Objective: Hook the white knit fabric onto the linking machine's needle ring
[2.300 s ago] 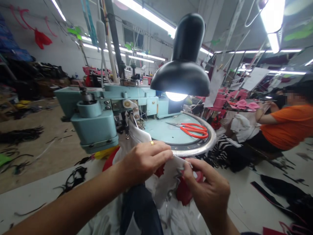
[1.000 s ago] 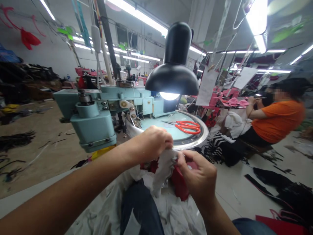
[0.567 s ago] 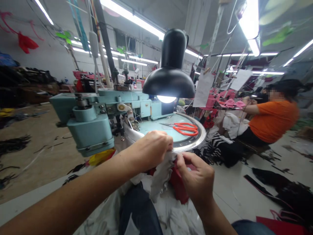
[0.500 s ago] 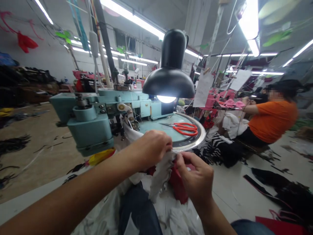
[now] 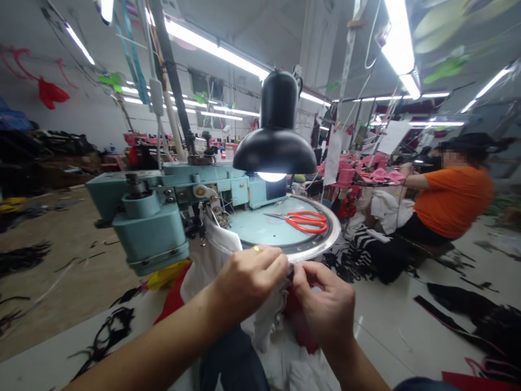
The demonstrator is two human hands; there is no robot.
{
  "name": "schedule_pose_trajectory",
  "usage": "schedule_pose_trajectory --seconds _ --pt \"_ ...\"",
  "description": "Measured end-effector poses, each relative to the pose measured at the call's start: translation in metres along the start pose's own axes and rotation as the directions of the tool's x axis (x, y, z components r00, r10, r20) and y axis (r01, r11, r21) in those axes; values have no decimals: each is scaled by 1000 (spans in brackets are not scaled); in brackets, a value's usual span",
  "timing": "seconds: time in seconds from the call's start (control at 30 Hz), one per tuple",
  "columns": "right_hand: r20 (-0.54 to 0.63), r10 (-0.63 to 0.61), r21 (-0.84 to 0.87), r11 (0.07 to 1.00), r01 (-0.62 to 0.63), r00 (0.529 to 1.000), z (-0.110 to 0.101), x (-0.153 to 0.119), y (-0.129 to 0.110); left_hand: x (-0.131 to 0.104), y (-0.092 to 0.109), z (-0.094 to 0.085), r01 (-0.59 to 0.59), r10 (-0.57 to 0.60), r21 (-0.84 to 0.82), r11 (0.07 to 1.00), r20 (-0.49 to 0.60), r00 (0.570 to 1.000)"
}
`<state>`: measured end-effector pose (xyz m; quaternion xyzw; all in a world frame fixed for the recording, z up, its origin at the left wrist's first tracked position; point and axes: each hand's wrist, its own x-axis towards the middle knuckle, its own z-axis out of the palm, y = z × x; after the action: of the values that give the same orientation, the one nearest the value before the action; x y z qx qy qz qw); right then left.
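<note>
At the front rim of the round machine dial (image 5: 317, 251), my left hand (image 5: 254, 277) pinches the edge of a white knit fabric (image 5: 266, 317). A gold-coloured ring shows on one of its fingers. Close on its right, my right hand (image 5: 328, 296) has thumb and forefinger closed on the same fabric's edge by the rim. The fabric hangs down below both hands. Another stretch of white fabric (image 5: 226, 239) runs along the dial's left side under the machine head. Red-handled scissors (image 5: 307, 221) lie on the pale green plate inside the dial.
A black lamp (image 5: 274, 149) hangs over the dial, lit. The green machine body (image 5: 150, 228) stands at the left. At the right a person in an orange top (image 5: 458, 201) sits at pink machines. Black scraps (image 5: 480, 315) lie on the floor.
My left hand has lowered and turned, its fingers now along the rim beside my right hand. The view has shifted slightly, and more white fabric shows at the dial's left.
</note>
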<state>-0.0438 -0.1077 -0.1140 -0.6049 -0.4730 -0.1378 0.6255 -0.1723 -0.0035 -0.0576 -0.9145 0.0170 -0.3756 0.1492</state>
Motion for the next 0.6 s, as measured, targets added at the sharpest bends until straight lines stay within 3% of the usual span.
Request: schedule_pose_trajectory --seconds 0.13,0.23,0.37,0.43,0.5,0.57,0.6 --pt "10 26 28 999 -26 1000 1 -1 -1 0 0 0 13 -12 -29 1000 37 999" --pt "16 57 51 997 -58 998 1 -2 -1 -2 1 4 48 -49 -58 997 -15 999" --pt "77 219 193 954 -230 973 1 -3 1 -4 -2 7 101 -113 -145 984 -77 991" --pt "201 381 354 831 -429 903 2 -2 4 -4 -4 7 126 -144 -200 972 -79 986" --pt "360 514 523 580 -625 778 4 1 7 -4 -6 7 156 -178 -237 959 -73 981" --pt "474 559 615 341 -710 680 7 3 10 -3 -8 6 186 -206 -258 948 -49 977" --pt "503 562 635 276 -722 657 8 4 10 -3 -8 5 198 -216 -266 943 -39 976"
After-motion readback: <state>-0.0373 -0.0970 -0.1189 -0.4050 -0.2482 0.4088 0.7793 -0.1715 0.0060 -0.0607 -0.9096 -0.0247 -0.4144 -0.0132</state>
